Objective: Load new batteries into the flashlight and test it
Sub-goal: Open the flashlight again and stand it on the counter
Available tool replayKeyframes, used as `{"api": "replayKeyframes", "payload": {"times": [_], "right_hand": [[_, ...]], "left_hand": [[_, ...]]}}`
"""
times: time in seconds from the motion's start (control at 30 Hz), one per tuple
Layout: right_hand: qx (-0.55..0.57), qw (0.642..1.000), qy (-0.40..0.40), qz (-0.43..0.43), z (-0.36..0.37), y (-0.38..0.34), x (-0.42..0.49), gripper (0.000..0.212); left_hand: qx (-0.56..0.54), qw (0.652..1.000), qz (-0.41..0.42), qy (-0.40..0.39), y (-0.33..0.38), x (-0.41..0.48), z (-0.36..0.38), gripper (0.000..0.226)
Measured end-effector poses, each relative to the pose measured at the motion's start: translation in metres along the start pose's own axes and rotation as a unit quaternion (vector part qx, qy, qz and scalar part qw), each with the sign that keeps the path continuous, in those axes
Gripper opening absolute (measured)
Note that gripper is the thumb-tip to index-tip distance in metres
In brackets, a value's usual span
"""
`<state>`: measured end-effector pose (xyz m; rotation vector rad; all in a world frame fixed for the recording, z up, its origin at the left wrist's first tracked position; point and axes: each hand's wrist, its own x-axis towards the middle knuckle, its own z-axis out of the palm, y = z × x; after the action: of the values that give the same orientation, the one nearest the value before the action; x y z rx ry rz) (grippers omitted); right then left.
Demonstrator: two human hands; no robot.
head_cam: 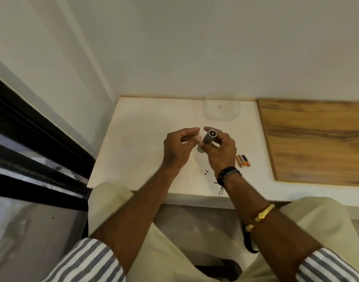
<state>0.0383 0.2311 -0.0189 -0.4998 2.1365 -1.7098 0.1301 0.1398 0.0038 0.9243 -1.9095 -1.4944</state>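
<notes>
Batteries (243,161) on counter (138,139), outside clear container (221,119).

Legible text: none at this resolution.
Small cylindrical batteries with copper, black and orange casings (243,161): the wrappers show colour bands only; any print on them is too small and blurred to read.
Grey metal cylindrical flashlight body (210,137): the knurled barrel and its open end carry no marking that can be made out.
Clear square plastic container (207,110): a faint reddish mark lies in the base, unreadable as letter or number.
Brands, numbers, signs: none can be identified on any surface.
</notes>
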Motion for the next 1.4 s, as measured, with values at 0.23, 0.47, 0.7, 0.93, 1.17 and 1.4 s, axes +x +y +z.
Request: {"api": "replayKeyframes", "payload": {"times": [0.23, 0.47, 0.7, 0.93, 1.17, 1.4], "right_hand": [[-0.034, 0.996, 0.021, -0.077, 0.041, -0.021, 0.065, 0.037], [-0.046, 0.995, -0.006, -0.093, 0.080, -0.032, 0.135, 0.031], [-0.119, 0.988, -0.021, -0.094, 0.112, -0.025, 0.188, 0.025], [-0.133, 0.986, -0.006, -0.098, 0.126, -0.013, 0.208, 0.025], [-0.142, 0.986, -0.009, -0.085, 0.128, -0.015, 0.209, 0.027], [-0.142, 0.987, -0.004, -0.072, 0.117, -0.024, 0.199, 0.032]], "left_hand": [[0.023, 0.999, 0.036, 0.010, 0.001, 0.071, -0.012, 0.032], [-0.009, 0.998, 0.033, 0.048, -0.009, 0.143, -0.015, 0.024], [-0.013, 0.998, 0.008, 0.065, -0.029, 0.197, -0.012, 0.022], [-0.005, 0.998, 0.000, 0.063, -0.042, 0.221, -0.010, 0.023], [-0.006, 0.997, -0.013, 0.078, -0.043, 0.226, -0.005, 0.024], [-0.013, 0.993, -0.060, 0.101, -0.039, 0.212, -0.005, 0.030]]}}
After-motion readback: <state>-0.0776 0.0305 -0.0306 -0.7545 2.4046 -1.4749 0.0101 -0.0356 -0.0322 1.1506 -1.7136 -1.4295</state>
